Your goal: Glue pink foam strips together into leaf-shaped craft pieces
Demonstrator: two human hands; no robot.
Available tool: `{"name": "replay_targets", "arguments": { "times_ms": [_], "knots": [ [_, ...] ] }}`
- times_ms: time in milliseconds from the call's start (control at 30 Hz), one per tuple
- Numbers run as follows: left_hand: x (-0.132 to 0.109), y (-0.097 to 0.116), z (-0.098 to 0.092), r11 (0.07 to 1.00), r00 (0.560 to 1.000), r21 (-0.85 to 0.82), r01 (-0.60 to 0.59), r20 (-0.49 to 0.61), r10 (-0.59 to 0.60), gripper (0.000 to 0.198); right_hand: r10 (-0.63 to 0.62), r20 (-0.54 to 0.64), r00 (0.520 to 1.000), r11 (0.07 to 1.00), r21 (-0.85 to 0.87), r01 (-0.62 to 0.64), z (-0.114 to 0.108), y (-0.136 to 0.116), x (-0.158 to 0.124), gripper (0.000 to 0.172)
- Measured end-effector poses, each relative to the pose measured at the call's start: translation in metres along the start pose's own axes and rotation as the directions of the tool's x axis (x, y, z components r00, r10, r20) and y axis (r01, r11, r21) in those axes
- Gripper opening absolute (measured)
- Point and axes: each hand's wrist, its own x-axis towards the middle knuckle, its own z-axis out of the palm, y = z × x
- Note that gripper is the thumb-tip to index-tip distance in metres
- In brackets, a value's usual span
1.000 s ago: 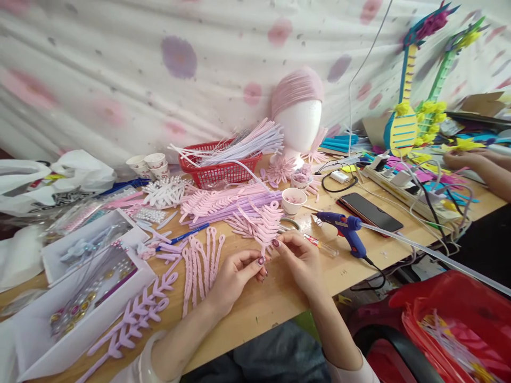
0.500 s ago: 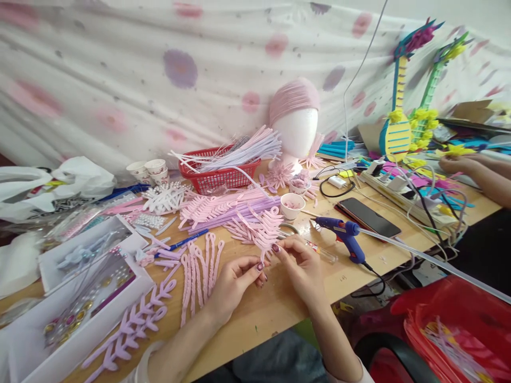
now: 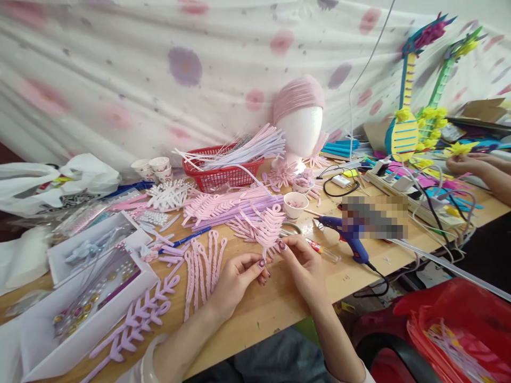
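Note:
A pink leaf-shaped spray of pipe cleaners (image 3: 270, 226) stands upright between my hands above the table's front part. My left hand (image 3: 238, 281) pinches its stem at the bottom, thumb against fingers. My right hand (image 3: 304, 266) is closed at the lower right of the same spray, its thumb and fingertips at the lowest fronds. To the left of my left hand lie several twisted pink pipe-cleaner strands (image 3: 203, 268). Farther left are purple leafy sprays (image 3: 131, 324). A blue glue gun (image 3: 353, 242) rests to the right of my right hand, partly under a pixelated patch.
Behind the hands are a red basket (image 3: 223, 178) of pipe cleaners, a paper cup (image 3: 296, 205) and a foam head (image 3: 301, 130). White boxes (image 3: 35, 367) with beads stand left. A power strip (image 3: 419, 199) and cables lie right, near another person's hand (image 3: 465, 165).
The view has shifted slightly, so table items appear a little farther right. My hands keep nearly the same hold on the spray. The other person's hand shows a yellow flower more clearly.

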Motion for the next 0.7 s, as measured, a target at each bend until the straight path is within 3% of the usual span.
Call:
{"name": "replay_targets", "arguments": {
  "times_ms": [700],
  "knots": [
    [0.0002,-0.0004,0.0000,0.999,1.000,0.034,-0.016,0.016,0.016,0.030,-0.033,0.021,0.999,0.999,0.008,0.033,0.0004,-0.0003,0.0000,0.015]
  ]
}}
